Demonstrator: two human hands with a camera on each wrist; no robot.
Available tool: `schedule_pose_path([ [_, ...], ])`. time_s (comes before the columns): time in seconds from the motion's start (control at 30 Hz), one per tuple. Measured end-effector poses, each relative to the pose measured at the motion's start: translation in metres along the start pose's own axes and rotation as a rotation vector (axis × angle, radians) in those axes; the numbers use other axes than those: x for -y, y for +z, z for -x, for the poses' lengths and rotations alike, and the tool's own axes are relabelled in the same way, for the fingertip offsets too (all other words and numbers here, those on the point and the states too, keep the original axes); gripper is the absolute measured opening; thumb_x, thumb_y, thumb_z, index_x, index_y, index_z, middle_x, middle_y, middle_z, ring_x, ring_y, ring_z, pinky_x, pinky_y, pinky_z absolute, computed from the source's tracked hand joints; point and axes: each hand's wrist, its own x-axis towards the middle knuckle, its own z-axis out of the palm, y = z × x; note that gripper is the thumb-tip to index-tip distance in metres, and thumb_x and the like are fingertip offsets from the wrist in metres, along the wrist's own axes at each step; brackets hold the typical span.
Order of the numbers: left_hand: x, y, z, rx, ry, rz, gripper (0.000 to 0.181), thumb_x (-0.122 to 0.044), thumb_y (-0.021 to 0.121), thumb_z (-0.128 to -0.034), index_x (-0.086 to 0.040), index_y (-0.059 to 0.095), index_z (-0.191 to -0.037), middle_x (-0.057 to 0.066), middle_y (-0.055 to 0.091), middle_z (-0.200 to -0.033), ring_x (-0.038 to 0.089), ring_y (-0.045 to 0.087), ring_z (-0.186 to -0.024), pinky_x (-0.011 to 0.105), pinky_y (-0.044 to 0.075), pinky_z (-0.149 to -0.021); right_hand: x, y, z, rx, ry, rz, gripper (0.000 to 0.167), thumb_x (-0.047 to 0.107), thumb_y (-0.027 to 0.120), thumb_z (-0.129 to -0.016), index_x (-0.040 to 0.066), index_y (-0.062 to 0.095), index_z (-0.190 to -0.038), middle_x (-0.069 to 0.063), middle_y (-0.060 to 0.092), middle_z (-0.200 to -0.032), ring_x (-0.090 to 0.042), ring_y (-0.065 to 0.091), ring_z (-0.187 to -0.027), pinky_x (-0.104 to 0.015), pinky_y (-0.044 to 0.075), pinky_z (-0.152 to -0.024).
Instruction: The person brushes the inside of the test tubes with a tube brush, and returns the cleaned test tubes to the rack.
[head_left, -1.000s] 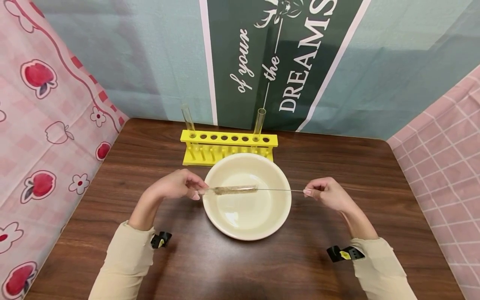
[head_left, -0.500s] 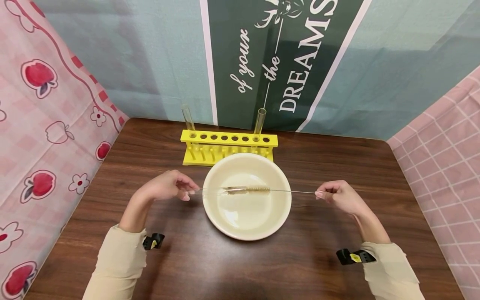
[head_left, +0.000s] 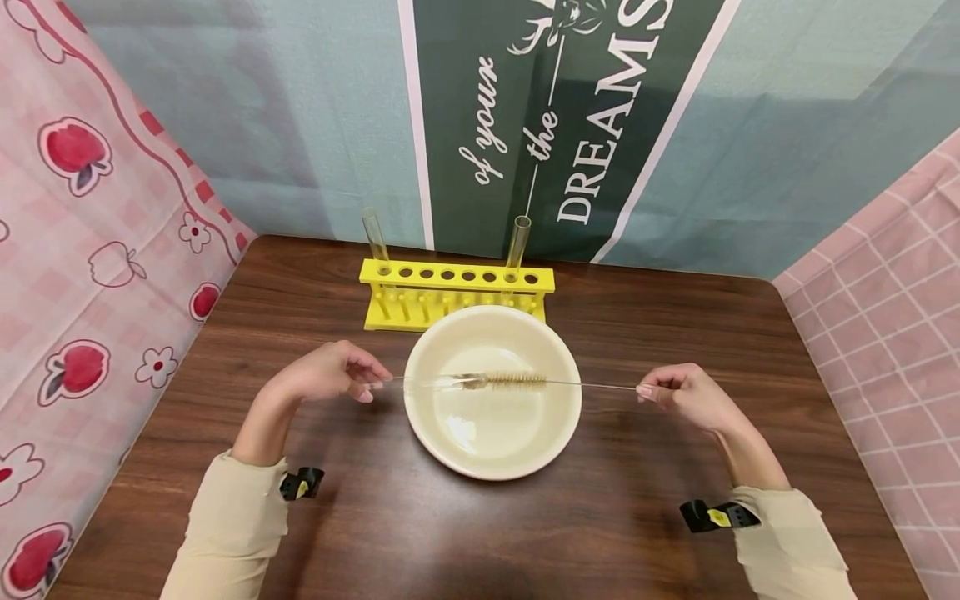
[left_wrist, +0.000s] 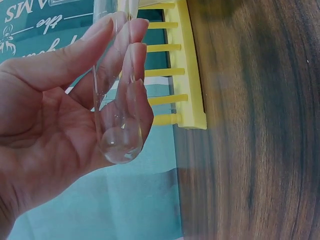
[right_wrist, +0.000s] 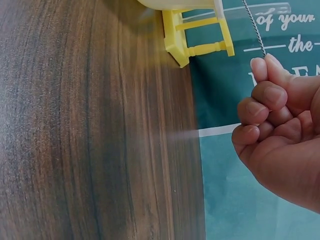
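Note:
In the head view, my left hand [head_left: 326, 375] holds a clear glass test tube [left_wrist: 120, 142] level over the cream bowl [head_left: 491, 450]. The left wrist view shows the tube's rounded end between thumb and fingers. A test tube brush [head_left: 521, 380] lies in line with the tube. Most of its tan bristles are outside the mouth, while the tip appears still inside. At the far end of the brush's twisted wire handle [right_wrist: 255, 27], my right hand [head_left: 682, 393] pinches it between thumb and forefinger, the other fingers curled.
Behind the bowl stands a yellow test tube rack [head_left: 459, 273]. It carries a test tube [head_left: 375, 242] at its left end and another tube [head_left: 517, 246] near its right end. All stand on a dark wooden table [head_left: 480, 542] against a printed cloth backdrop [head_left: 300, 125].
My hands have moved apart, left hand leftward with the tube and right hand rightward with the brush. The bristles have slid from inside the tube to mostly outside.

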Motion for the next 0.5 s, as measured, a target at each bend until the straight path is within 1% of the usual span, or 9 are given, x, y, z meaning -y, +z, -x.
schedule_pose_path([
  [0.17, 0.0005, 0.0001, 0.0007, -0.007, -0.011, 0.008, 0.026, 0.009, 0.066, -0.0737, 0.004, 0.066, -0.099, 0.007, 0.067, -0.084, 0.022, 0.062, -0.082, 0.03, 0.051, -0.069, 0.0017, -0.0021, 0.0008, 0.011, 0.007, -0.023, 0.013, -0.001, 0.057, -0.086, -0.01, 0.061, -0.078, 0.003, 0.049, -0.062, -0.016, 0.043, -0.055, -0.029, 0.038, -0.047],
  [0.3, 0.0009, -0.0003, 0.0009, -0.008, -0.012, 0.011, 0.026, 0.009, 0.066, -0.0734, 0.004, 0.067, -0.099, 0.007, 0.067, -0.085, 0.024, 0.062, -0.083, 0.03, 0.051, -0.069, 0.0006, -0.0032, 0.0021, 0.023, -0.008, -0.036, 0.013, -0.002, 0.056, -0.086, -0.011, 0.059, -0.077, 0.002, 0.048, -0.062, -0.012, 0.042, -0.054, -0.03, 0.036, -0.046],
  [0.4, 0.0015, -0.0005, 0.0018, -0.009, 0.001, 0.008, 0.027, 0.009, 0.067, -0.0733, 0.005, 0.066, -0.1, 0.007, 0.067, -0.085, 0.028, 0.062, -0.084, 0.03, 0.051, -0.069, -0.0008, -0.0044, 0.0034, 0.039, -0.023, -0.04, 0.014, -0.002, 0.056, -0.086, -0.011, 0.058, -0.077, 0.002, 0.048, -0.062, -0.009, 0.04, -0.054, -0.031, 0.034, -0.045],
  [0.5, 0.003, -0.0002, 0.0031, -0.011, 0.011, 0.002, 0.027, 0.009, 0.067, -0.0733, 0.007, 0.065, -0.1, 0.008, 0.067, -0.085, 0.027, 0.062, -0.084, 0.03, 0.051, -0.07, -0.0032, -0.0062, 0.0048, 0.047, -0.025, -0.031, 0.013, -0.002, 0.056, -0.086, -0.01, 0.058, -0.076, 0.002, 0.048, -0.062, -0.009, 0.039, -0.053, -0.032, 0.033, -0.045],
])
